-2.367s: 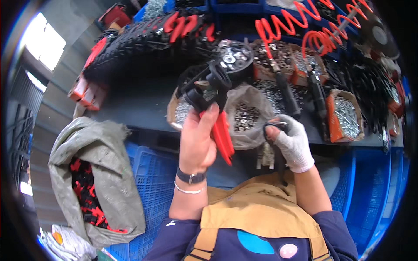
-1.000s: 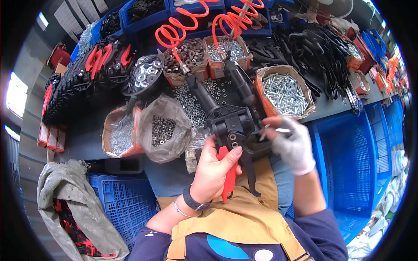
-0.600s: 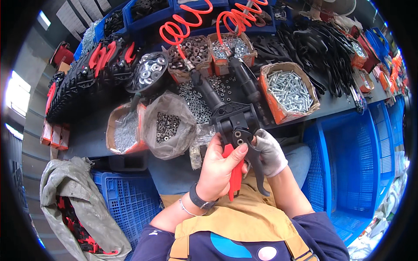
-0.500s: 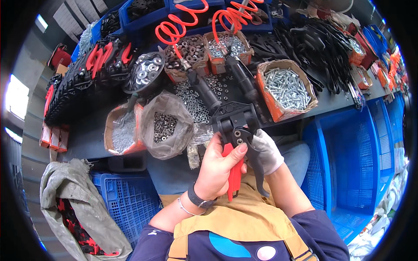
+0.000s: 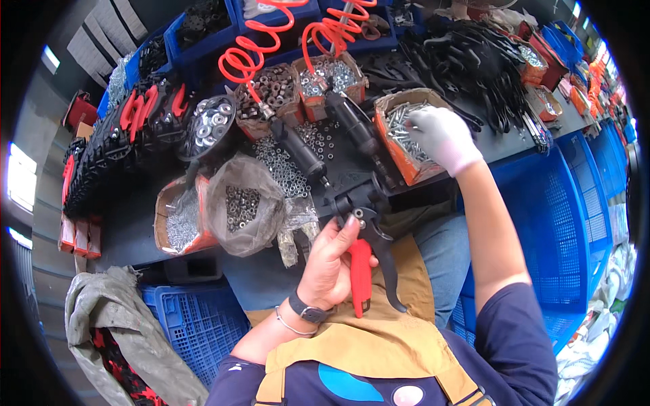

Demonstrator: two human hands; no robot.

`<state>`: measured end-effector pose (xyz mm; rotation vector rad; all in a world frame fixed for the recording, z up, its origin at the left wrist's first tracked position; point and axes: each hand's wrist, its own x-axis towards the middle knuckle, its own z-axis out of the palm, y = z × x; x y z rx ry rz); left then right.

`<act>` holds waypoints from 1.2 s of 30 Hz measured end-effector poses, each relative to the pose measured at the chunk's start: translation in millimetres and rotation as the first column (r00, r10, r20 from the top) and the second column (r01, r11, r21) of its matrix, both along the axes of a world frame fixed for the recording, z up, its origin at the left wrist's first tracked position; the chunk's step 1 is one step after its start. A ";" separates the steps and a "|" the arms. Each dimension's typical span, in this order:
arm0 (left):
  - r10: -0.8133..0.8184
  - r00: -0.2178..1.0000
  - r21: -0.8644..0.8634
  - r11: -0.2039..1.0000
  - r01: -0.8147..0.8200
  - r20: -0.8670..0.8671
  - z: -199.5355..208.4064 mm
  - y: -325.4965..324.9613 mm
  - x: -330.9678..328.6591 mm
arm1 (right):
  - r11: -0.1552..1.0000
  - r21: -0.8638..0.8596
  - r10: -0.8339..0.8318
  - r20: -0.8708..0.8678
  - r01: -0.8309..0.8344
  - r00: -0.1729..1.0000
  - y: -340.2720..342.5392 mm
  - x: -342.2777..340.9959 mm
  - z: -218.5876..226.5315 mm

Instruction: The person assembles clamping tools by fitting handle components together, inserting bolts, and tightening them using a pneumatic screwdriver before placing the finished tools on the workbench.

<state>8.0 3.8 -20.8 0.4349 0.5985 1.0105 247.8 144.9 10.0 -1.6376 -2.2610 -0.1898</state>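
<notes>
My left hand (image 5: 328,264) is closed around a black hand tool (image 5: 361,271) with a red handle and a curved black lever. Its thumb presses by the pivot, where a small metal fastener shows. My gloved right hand (image 5: 443,139) is at the open carton (image 5: 401,161) of silver bolts (image 5: 401,128). Those fingers curl down among the bolts, and whatever they pinch cannot be made out. Two black air screwdrivers (image 5: 298,150) on red coiled hoses lie just beyond the hand tool, apart from both hands.
Loose nuts (image 5: 283,166) are scattered on the dark bench. Left of them are a plastic bag (image 5: 223,227) of nuts, a carton (image 5: 164,227) of small parts and a bowl of washers (image 5: 210,125). Blue crates (image 5: 545,237) stand at the right; black handles (image 5: 467,68) are piled behind.
My right hand has left the hand tool and moved right and away from me to the bolt carton. My left hand still holds the tool. The whole view has shifted slightly.
</notes>
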 end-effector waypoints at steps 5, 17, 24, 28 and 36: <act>0.088 0.995 -0.092 0.991 -0.093 -0.057 -3.6 -0.8 -8.7 | 0.977 -0.195 0.127 0.195 -0.088 0.973 18.3 -1.4 7.5; -0.199 0.614 0.213 0.976 0.050 0.764 -27.8 2.7 -20.3 | 0.899 0.196 0.334 -0.884 -0.391 0.327 -130.8 -115.9 19.3; -0.113 0.705 0.123 0.992 0.037 0.700 -28.6 -14.9 -24.2 | 0.854 0.009 0.257 -0.877 -0.520 0.405 -127.4 -114.4 33.2; -0.217 0.551 0.254 0.967 0.010 0.806 -30.7 -3.7 -19.3 | 0.908 0.131 0.380 -0.659 -0.398 0.650 -139.3 -105.6 20.9; -0.255 0.490 0.224 0.967 0.123 0.834 -28.5 -9.0 -24.7 | 0.835 0.373 0.550 -0.591 -0.404 0.590 -124.5 -113.6 15.9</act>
